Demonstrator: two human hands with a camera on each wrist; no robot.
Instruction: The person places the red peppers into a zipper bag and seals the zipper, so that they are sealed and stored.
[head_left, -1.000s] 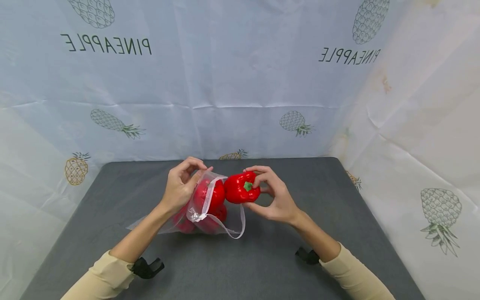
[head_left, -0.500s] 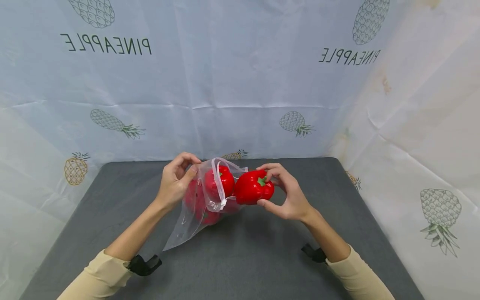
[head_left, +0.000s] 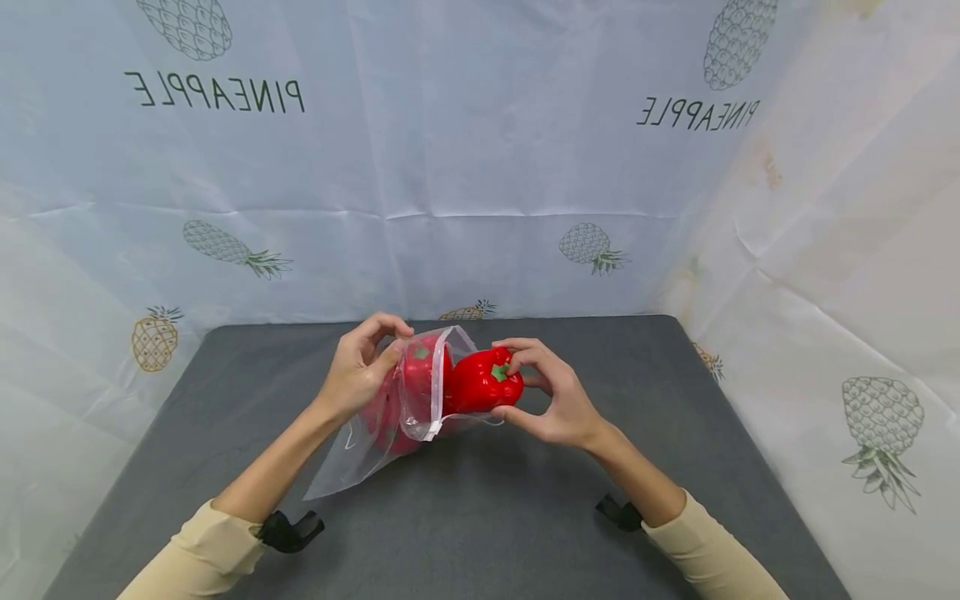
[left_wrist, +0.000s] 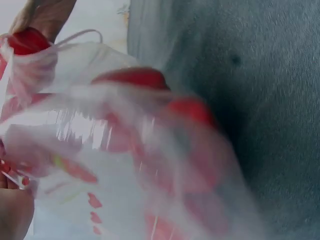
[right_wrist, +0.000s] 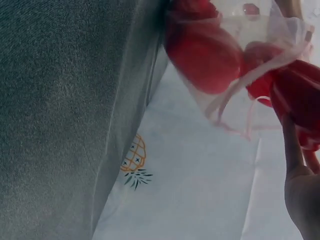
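A see-through mesh bag (head_left: 341,462) with a white drawstring edge hangs from my left hand (head_left: 356,371), which pinches it near its mouth. Several red bell peppers (head_left: 422,367) show through the mesh, one with a green stem. My right hand (head_left: 551,396) grips another red bell pepper (head_left: 478,385) between thumb and fingers, stem facing right. This pepper's left end sits at the bag's mouth, inside the drawstring edge. In the right wrist view, the held pepper (right_wrist: 297,95) is beside the bag's rim. The left wrist view is blurred, with the bag (left_wrist: 110,132) filling much of it.
A dark grey table (head_left: 480,533) lies under both hands. Behind it hangs a pale curtain (head_left: 480,150) printed with pineapples, and another pale sheet (head_left: 810,292) runs along the right side. Black straps (head_left: 291,532) sit on both forearms.
Both hands and the bag shift right, then back left. The bag's mouth has turned to the right, and the held pepper's left end has moved into it.
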